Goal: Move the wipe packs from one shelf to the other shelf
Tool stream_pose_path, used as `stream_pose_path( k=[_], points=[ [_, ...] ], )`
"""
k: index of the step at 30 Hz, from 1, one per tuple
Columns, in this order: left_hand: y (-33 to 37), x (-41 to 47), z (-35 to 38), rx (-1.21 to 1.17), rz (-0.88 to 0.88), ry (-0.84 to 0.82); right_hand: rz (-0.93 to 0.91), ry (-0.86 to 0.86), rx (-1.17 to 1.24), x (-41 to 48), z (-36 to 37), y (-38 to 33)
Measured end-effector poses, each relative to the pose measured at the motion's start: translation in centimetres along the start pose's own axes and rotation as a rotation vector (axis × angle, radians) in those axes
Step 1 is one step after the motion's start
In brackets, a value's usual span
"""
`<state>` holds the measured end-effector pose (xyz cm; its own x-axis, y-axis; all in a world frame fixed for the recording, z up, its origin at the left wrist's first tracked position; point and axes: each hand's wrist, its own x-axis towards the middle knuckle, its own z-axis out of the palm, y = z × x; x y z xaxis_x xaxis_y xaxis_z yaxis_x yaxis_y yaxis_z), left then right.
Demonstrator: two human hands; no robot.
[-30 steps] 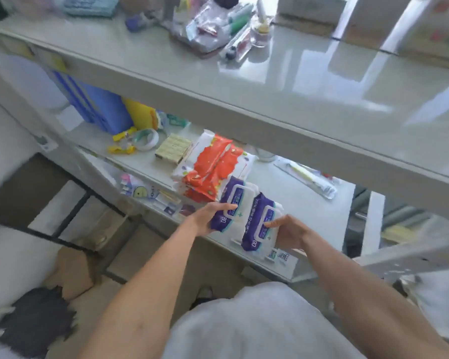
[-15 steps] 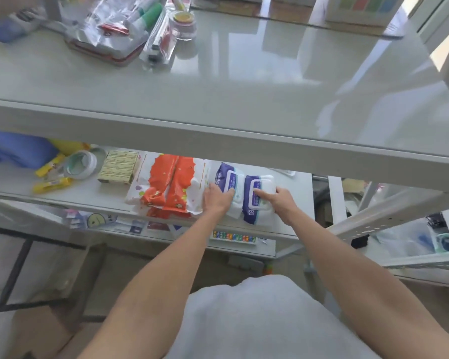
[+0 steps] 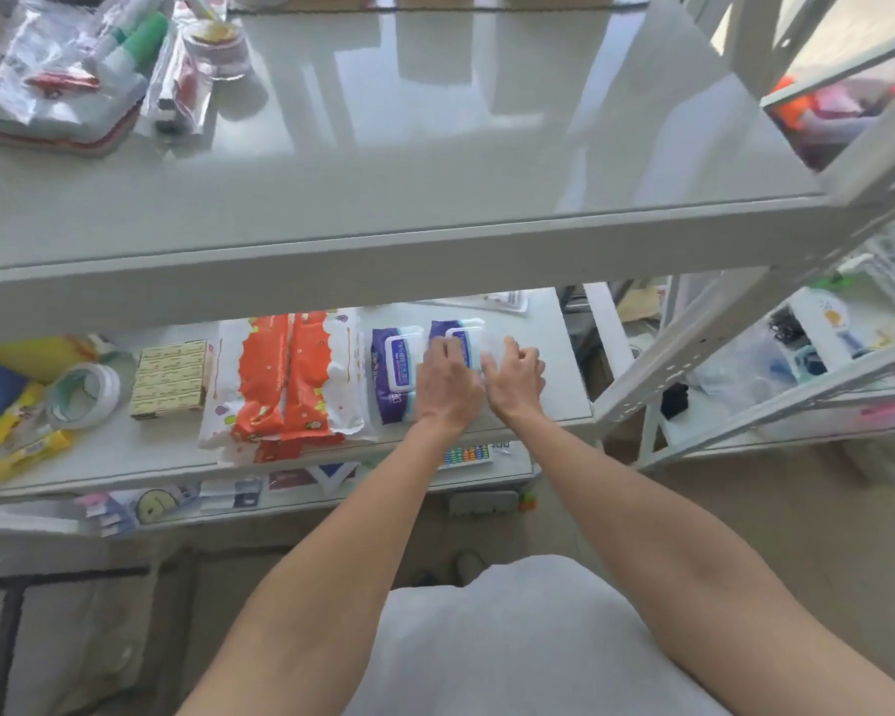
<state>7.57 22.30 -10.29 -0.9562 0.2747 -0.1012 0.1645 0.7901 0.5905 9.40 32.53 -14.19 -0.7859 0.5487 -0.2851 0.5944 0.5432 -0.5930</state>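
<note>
I saw the glossy upper shelf (image 3: 435, 147) filling the top of the view, bagged toiletries (image 3: 68, 69) at its far left. Below it ran the middle shelf (image 3: 125, 452), where the orange-and-white packs (image 3: 285, 379) lay flat. Just right of them lay two purple wipe packs side by side: the left wipe pack (image 3: 394, 374) in the clear, the right wipe pack (image 3: 461, 338) mostly under my hands. My left hand (image 3: 448, 385) rested flat on it, fingers extended, gripping nothing. My right hand (image 3: 515, 377) sat just beside, fingers loosely curled (whether they touched the pack I could not tell). A tape roll (image 3: 84, 390) lay further left.
</note>
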Motion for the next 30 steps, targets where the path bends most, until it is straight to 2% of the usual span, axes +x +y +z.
stream_pose_path(
  k=[3, 5, 7, 11, 15, 19, 22, 30],
  points=[
    [2.2, -1.3, 1.9, -0.046, 0.181, -0.302, 0.069, 0.105, 0.172, -2.7, -2.3, 4.2],
    [3.1, -1.9, 3.3, 0.006, 0.27, -0.467, 0.162, 0.088, 0.222, -5.0, -4.5, 8.1],
    [4.8, -3.0, 4.8, 0.045, 0.344, -0.652, 0.301, 0.087, 0.217, -8.0, -6.8, 12.3],
    [10.3, -6.4, 9.2, 0.251, 0.513, -1.007, 0.628, 0.277, 0.271, -15.5, -10.8, 19.8],
    [16.4, -11.1, 13.6, 0.371, 0.63, -1.094, 0.91, 0.46, 0.272, -22.9, -13.9, 25.7],
    [22.1, -16.2, 17.0, 0.402, 0.784, -1.112, 1.071, 0.54, 0.321, -28.0, -15.9, 31.0],
    [26.0, -19.2, 20.0, 0.423, 0.881, -1.145, 1.125, 0.582, 0.366, -29.4, -17.3, 34.6],
    [37.3, -23.7, 30.3, 0.473, 0.867, -1.232, 1.127, 0.611, 0.452, -28.9, -25.0, 46.1]
  ],
)
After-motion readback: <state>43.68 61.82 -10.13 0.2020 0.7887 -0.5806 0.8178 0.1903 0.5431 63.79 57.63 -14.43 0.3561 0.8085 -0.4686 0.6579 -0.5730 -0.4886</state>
